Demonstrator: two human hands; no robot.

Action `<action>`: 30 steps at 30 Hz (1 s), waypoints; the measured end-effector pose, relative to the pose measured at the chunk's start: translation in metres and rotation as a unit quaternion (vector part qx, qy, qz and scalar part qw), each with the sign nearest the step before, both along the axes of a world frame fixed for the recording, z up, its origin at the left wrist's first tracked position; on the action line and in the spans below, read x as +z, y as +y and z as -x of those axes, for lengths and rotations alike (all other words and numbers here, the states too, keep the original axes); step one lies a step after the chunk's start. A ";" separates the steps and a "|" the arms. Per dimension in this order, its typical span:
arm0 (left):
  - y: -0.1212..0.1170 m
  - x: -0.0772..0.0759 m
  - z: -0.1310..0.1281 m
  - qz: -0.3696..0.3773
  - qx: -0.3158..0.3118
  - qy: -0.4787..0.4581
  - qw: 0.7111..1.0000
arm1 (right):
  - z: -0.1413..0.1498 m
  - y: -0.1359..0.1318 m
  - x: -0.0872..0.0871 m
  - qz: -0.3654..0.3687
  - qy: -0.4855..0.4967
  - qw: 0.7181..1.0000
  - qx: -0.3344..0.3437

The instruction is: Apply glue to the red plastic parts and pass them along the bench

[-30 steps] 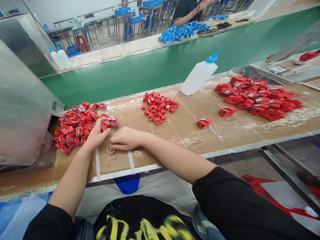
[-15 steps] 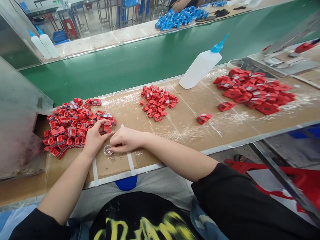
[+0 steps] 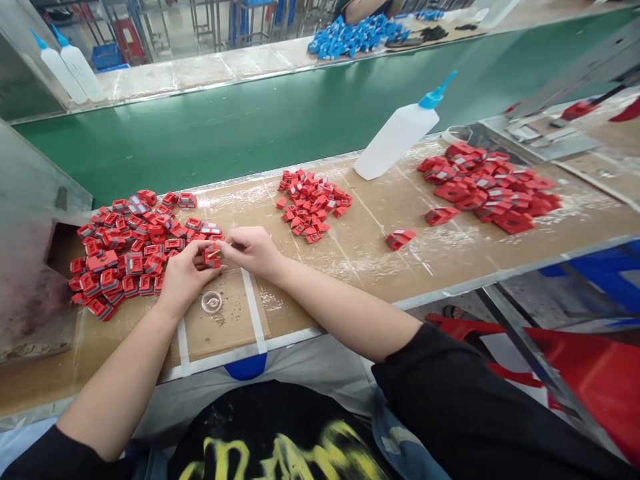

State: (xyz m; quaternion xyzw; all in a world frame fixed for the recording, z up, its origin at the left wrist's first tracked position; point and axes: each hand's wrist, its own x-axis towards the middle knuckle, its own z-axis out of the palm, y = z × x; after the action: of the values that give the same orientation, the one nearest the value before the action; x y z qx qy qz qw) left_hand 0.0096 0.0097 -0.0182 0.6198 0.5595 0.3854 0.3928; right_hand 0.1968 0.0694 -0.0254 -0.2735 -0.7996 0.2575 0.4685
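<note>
Fine contact at a red piece (image 3: 211, 262), two-handed.
My left hand (image 3: 180, 277) holds the piece in a nearly closed pinch, beside the pile of red pieces (image 3: 134, 263). My right hand (image 3: 257, 252) appears closed on a thin yellowish stick (image 3: 215, 253) at its face; I cannot tell the exact fingertip gap. I judge the step in hand as stick-to-piece contact; the next move calls for a steady left pinch and light right-hand pressure.
</note>
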 end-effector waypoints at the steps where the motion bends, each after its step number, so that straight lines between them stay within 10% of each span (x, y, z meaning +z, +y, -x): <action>1: 0.000 0.000 0.000 -0.001 0.000 -0.002 1.000 | 0.000 0.000 -0.001 -0.004 -0.008 1.000 -0.001; 22: 0.000 0.002 0.000 -0.015 0.024 -0.009 1.000 | -0.007 -0.011 0.017 -0.005 -0.051 0.999 0.014; 26: 0.000 0.007 0.001 -0.027 0.034 -0.006 0.999 | 0.001 -0.029 0.021 -0.059 -0.212 0.958 0.181; 30: 0.000 0.008 0.003 -0.023 0.039 -0.041 0.998 | -0.006 -0.017 0.027 -0.086 -0.337 0.932 0.100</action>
State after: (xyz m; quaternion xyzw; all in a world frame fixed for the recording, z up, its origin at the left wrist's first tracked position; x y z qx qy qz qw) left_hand 0.0066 0.0098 -0.0101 0.5901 0.5572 0.4384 0.3861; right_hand 0.2031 0.0529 0.0013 -0.2215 -0.9529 0.1257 0.1649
